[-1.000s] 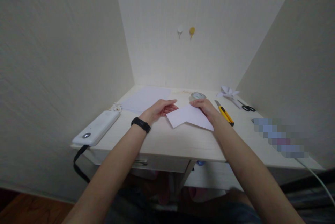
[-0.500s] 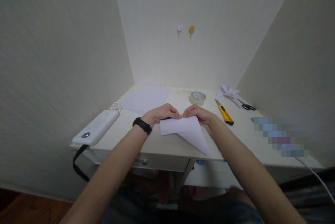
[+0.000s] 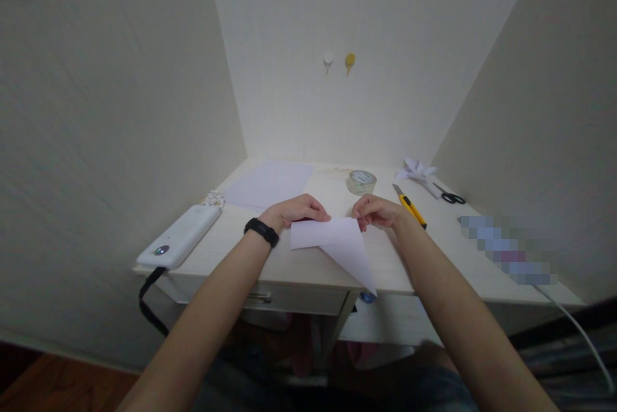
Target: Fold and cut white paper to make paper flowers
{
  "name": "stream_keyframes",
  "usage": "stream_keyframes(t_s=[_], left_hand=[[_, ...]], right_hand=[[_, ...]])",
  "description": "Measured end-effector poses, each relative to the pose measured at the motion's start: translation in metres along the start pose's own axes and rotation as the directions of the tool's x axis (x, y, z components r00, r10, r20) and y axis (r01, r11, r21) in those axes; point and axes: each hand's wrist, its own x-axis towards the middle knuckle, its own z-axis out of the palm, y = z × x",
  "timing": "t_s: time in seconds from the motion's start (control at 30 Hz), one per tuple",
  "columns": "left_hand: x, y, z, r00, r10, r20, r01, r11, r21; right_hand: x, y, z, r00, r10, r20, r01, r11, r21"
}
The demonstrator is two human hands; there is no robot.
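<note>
A folded sheet of white paper (image 3: 332,238) lies near the desk's front edge, one pointed corner reaching down to that edge. My left hand (image 3: 303,208) is closed at the paper's far edge, thumb and fingers pinching it left of the middle. At the far right corner of the fold, my right hand (image 3: 376,211) pinches the paper between thumb and fingertips. The undersides of both hands' fingers are partly hidden. Just beyond my right hand stands a roll of clear tape (image 3: 361,182).
A yellow utility knife (image 3: 411,207) lies right of my hand. Farther right are a paper pinwheel (image 3: 417,170), black-handled scissors (image 3: 450,195) and a blurred-out item (image 3: 506,250). Flat paper sheets (image 3: 270,184) lie at the back left, a white power bank (image 3: 180,237) at the left edge.
My right hand has slid right along the fold, away from my left hand, to the paper's corner. The paper has shifted slightly left and toward me. My left hand stays nearly in place.
</note>
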Motion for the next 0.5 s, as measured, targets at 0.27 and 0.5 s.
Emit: stream_keyframes(t_s=[0.27, 0.5], left_hand=[[0.009, -0.011, 0.0, 0.996, 0.044, -0.08, -0.054, 0.991, -0.12], [0.011, -0.009, 0.008, 0.996, 0.074, -0.054, -0.081, 0.986, -0.146]], right_hand=[[-0.051, -0.001, -0.024, 0.915, -0.032, -0.403, 0.042, 0.999, 0.017], [-0.047, -0.017, 0.01, 0.807, -0.076, -0.586, -0.024, 0.987, -0.161]])
